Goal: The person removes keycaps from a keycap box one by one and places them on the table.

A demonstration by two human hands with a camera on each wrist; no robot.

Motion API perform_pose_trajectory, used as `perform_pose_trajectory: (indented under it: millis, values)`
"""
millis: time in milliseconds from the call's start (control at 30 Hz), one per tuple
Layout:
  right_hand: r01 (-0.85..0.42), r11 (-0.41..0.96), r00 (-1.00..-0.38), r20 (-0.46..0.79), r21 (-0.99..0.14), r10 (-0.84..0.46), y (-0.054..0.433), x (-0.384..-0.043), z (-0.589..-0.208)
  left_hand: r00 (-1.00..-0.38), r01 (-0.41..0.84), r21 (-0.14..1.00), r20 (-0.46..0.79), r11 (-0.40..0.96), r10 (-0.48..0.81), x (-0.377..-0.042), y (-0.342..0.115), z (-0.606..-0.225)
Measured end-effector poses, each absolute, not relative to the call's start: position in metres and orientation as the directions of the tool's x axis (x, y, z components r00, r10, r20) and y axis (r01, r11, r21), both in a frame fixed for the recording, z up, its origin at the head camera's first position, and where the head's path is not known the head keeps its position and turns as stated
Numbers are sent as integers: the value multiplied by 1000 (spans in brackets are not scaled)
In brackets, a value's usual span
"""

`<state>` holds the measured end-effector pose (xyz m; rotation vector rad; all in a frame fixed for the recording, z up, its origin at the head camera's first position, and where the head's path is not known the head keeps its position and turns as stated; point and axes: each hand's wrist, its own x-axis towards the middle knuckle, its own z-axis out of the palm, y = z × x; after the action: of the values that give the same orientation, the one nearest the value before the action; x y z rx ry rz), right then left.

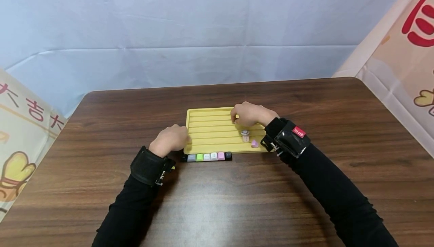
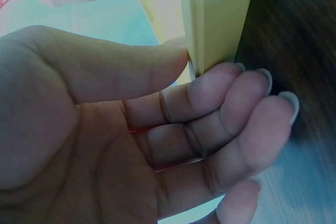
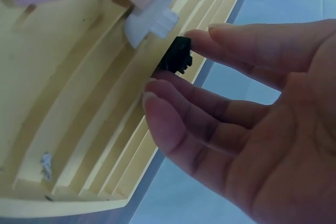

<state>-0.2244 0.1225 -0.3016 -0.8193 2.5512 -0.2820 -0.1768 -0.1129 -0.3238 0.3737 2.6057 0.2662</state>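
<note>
Right wrist, hand (image 3: 262,135) pinching blocky black keycap (image 3: 177,54), ridged yellow tray (image 3: 79,95)

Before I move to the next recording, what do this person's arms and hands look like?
The left sleeve and right sleeve are long and black. The left hand and right hand wear no gloves. Each wrist has a black band, the left band and the right band; the right also bears a shiny black case and a red label with pale lettering.
</note>
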Motion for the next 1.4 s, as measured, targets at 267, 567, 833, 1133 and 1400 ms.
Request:
perform_pose_trajectory:
  millis: [267, 567, 833, 1133, 1400]
  values:
    - [-506, 797, -740, -308, -331, -598, 123, -224, -304, -839, 215, 261, -444, 941, 315, -177, -113, -324]
    - [-512, 785, -752, -259, -347, -605, 125, -223, -306, -839, 218, 265, -440, 939, 319, -176, -113, -323]
    - [-453, 818, -783, -281, -355, -555, 129, -219, -303, -840, 239, 270, -425, 933, 338, -175, -113, -324]
    - [-459, 804, -786, -249, -377, -566, 137, -204, -297, -839, 238, 275, -424, 931, 340, -174, -113, -324]
    - [-504, 777, -768, -215, -377, -603, 138, -191, -299, -840, 241, 272, -423, 932, 341, -175, -114, -324]
